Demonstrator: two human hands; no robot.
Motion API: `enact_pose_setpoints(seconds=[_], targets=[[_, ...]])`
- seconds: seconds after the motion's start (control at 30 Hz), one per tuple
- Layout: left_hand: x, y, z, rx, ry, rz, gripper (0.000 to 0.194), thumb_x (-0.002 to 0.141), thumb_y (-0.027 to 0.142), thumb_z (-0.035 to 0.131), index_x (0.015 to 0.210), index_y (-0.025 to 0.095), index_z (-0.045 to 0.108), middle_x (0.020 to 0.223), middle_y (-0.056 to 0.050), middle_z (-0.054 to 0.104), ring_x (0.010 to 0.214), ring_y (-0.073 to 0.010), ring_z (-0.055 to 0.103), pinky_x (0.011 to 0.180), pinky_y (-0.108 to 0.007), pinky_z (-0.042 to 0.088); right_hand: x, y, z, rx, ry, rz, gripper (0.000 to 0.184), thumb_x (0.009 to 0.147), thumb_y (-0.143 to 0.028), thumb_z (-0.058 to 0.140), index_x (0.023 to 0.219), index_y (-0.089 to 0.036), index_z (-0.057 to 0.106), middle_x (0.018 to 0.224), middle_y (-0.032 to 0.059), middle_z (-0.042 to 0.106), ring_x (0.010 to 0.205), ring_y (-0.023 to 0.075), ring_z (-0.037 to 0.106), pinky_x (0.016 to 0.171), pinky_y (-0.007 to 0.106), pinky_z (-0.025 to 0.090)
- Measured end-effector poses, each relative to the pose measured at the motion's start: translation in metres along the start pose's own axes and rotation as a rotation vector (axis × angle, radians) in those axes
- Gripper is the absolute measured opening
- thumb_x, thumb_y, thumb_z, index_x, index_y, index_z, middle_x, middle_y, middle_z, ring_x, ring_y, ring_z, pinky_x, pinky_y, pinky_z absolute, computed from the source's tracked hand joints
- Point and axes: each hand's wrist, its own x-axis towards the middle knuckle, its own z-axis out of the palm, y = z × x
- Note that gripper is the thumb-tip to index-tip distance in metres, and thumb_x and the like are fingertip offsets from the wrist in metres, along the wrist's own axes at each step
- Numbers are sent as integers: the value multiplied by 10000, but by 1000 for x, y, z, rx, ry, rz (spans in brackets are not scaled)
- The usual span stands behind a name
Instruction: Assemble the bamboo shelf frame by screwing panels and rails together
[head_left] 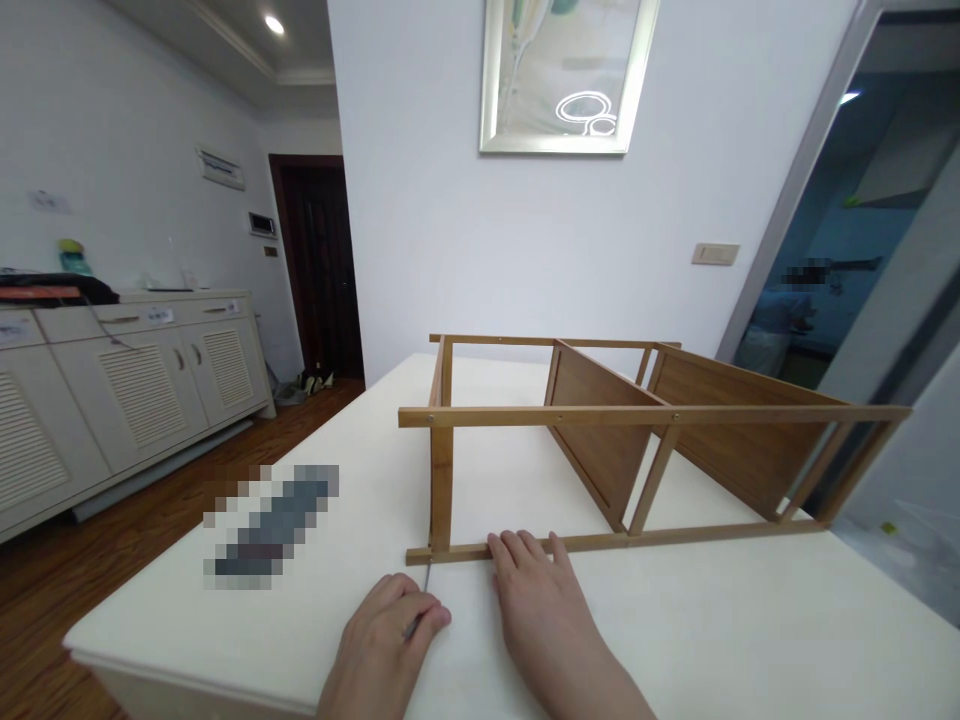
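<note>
A wooden shelf rack [517,416] lies on its side on a white table [360,520], two of its panels upright toward the right. Near the rack's lower left corner, my left hand [386,635] is closed around a thin metal hex key [427,578]. The key's tip meets the lower rail at the corner joint; the tip itself is hidden. My right hand [540,610] lies over the same lower rail, a little to the right, with its fingers hooked across the wood and holding it. The fingertips' far side is out of sight.
A blurred dark item [281,520] lies on the table's left part. White cabinets [150,380] stand along the left wall, and a dark door [319,270] is beyond. A framed picture [566,80] hangs ahead. At right, a doorway shows a blurred person [784,310].
</note>
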Motion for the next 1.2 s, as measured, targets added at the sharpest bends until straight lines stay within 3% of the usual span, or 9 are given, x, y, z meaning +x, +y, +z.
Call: enact_pose_setpoints(seconds=[0.13, 0.27, 0.4, 0.47, 0.57, 0.67, 0.8, 0.93, 1.2], targets=[[0, -3, 1, 6, 16, 17, 264, 921, 382, 537, 773, 263, 721, 796, -21, 670, 782, -175, 658, 722, -281, 518, 6, 12, -12, -87, 135, -31, 380, 911, -78, 460, 1260, -150, 592, 1073, 129, 684, 1026, 279, 596, 986, 501, 371], [-1, 2, 4, 17, 75, 84, 252, 942, 366, 517, 792, 247, 680, 792, -20, 640, 777, -173, 636, 723, -291, 496, -8, 33, 0, -15, 307, -8, 257, 953, -112, 443, 1066, -189, 661, 884, 60, 683, 853, 215, 588, 825, 373, 410], [5, 16, 5, 50, 182, 223, 259, 965, 285, 464, 758, 227, 607, 806, -39, 620, 806, -193, 606, 745, -322, 469, -19, 51, 7, 20, 411, 56, 263, 957, -107, 425, 1062, -171, 658, 909, 78, 677, 865, 218, 566, 772, 349, 412], [12, 18, 3, 93, 261, 218, 245, 974, 291, 437, 790, 222, 583, 829, -53, 632, 820, -214, 607, 743, -343, 462, -16, 51, 5, 15, 390, 37, 271, 951, -105, 436, 1096, -179, 653, 951, 81, 678, 895, 222, 559, 792, 354, 412], [25, 13, -3, 184, 308, 92, 251, 992, 340, 380, 841, 224, 542, 778, -48, 631, 746, -220, 614, 667, -339, 449, -6, 42, -2, 43, 294, 6, 271, 931, -98, 472, 1094, -210, 656, 995, 62, 683, 935, 217, 553, 821, 351, 402], [33, 4, -14, 280, 189, -50, 291, 1006, 340, 306, 799, 236, 482, 692, -24, 602, 644, -204, 598, 589, -314, 411, 3, 33, -7, 88, 156, -22, 253, 930, -117, 493, 1080, -234, 658, 1020, 39, 685, 969, 213, 550, 828, 338, 389], [37, 2, -24, 367, 1, -176, 319, 1003, 282, 227, 940, 214, 532, 811, -58, 667, 715, -223, 645, 578, -314, 404, 9, 26, -9, 73, 42, -52, 226, 937, -132, 488, 1030, -230, 670, 1011, 46, 682, 957, 209, 551, 823, 330, 368], [37, -1, -21, 323, -59, -116, 305, 985, 326, 323, 1073, 219, 595, 998, -81, 674, 965, -241, 645, 751, -341, 464, 13, 24, -9, 46, 8, -60, 233, 945, -114, 463, 955, -211, 675, 963, 58, 677, 914, 199, 552, 798, 319, 355], [39, -13, -17, 182, -87, -82, 305, 969, 290, 358, 961, 224, 656, 934, -46, 616, 905, -214, 618, 822, -351, 468, 14, 29, -1, 148, 43, -50, 190, 949, -120, 500, 937, -215, 664, 952, 30, 666, 910, 182, 555, 783, 291, 359]])
